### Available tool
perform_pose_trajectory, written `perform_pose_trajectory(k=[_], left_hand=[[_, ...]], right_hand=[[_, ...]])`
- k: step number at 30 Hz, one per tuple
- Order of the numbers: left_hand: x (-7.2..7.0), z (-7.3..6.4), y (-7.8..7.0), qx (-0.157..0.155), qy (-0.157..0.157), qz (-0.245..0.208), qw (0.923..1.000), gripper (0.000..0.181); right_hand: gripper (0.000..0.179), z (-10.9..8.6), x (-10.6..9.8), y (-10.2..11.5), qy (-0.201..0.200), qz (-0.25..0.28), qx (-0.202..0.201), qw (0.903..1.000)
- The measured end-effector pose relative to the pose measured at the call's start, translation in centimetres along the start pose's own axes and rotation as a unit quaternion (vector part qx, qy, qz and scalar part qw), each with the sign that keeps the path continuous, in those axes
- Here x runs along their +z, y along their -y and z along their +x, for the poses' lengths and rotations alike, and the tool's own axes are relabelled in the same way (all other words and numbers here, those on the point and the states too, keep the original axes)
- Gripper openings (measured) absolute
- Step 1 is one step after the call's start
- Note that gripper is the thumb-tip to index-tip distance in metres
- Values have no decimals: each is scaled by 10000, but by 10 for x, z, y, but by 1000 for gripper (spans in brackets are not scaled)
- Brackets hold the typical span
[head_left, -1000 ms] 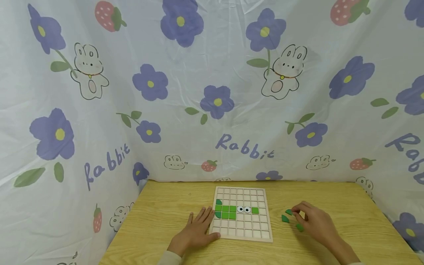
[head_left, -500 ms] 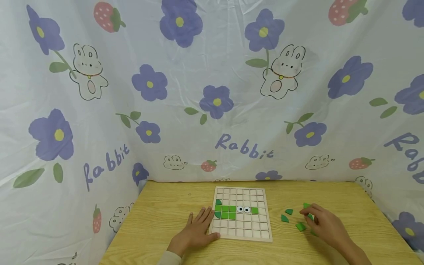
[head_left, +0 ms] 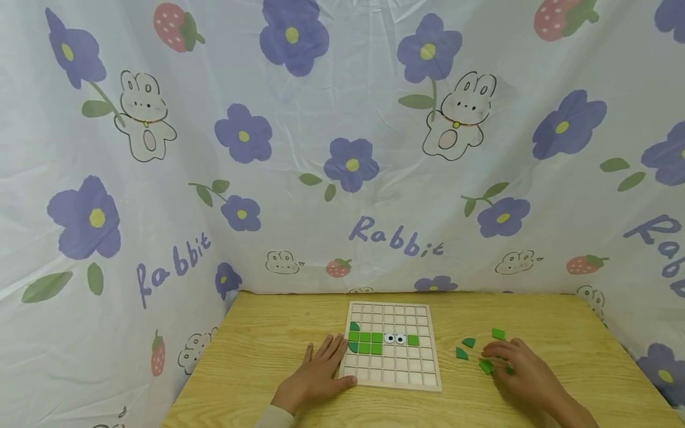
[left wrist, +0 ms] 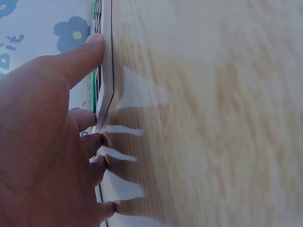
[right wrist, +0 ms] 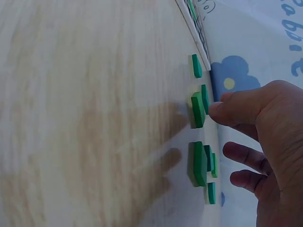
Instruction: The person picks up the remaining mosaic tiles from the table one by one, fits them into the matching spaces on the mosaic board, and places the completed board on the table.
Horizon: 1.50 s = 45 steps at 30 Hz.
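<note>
A pale wooden grid board (head_left: 395, 360) lies on the table with light green squares (head_left: 369, 343), two dark green quarter-circle tiles at its left edge, and two white eye tiles (head_left: 395, 339) set in its cells. My left hand (head_left: 317, 373) rests on the table with spread fingers, touching the board's left side with thumb and fingertips. Right of the board, my right hand (head_left: 527, 371) hovers over loose green tiles, fingers bent loosely and nothing between them. In the right wrist view its thumb is close to a green tile (right wrist: 198, 109). The hand partly hides some tiles in the head view.
Two dark green quarter-circle tiles (head_left: 462, 353) lie between the board and my right hand. A light green square (head_left: 498, 333) lies behind that hand. A patterned curtain (head_left: 299, 178) hangs along the back and sides of the wooden table (head_left: 257, 339).
My right hand has shifted right and nearer to me, uncovering green tiles, including a light green square at the back. The left hand and the board have stayed put.
</note>
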<state>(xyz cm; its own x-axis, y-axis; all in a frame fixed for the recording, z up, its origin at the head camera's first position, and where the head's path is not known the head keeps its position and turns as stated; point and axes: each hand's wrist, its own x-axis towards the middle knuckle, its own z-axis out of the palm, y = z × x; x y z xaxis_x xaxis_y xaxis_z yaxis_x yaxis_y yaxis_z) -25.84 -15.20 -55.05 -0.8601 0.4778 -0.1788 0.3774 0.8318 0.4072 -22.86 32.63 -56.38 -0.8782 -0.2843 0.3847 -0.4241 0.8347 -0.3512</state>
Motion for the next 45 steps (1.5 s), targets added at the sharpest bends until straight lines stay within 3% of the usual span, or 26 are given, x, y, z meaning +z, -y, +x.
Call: perform_pose_trajectory(k=[9,14,21,32,45], left_hand=[[0,0,1,35,79,-225,9997,95],[1,-1,0,-25,49,-124,9999,94],[1,-3,-1,-31,20,-45,10000,94],[2,-3,1,-54,-33,-69,10000,95],[1,-3,2,-20,-30,-109,9999,94]], right_hand=[[34,-4,6,-3,457,5,42,9989],[31,-4,8,-2,412,47,33,9991],[24,-4,10,0,444,-17,388,9983],[18,-2,11,3,401,48,419,9983],[23,0,14,7,-258,87,232,9994]])
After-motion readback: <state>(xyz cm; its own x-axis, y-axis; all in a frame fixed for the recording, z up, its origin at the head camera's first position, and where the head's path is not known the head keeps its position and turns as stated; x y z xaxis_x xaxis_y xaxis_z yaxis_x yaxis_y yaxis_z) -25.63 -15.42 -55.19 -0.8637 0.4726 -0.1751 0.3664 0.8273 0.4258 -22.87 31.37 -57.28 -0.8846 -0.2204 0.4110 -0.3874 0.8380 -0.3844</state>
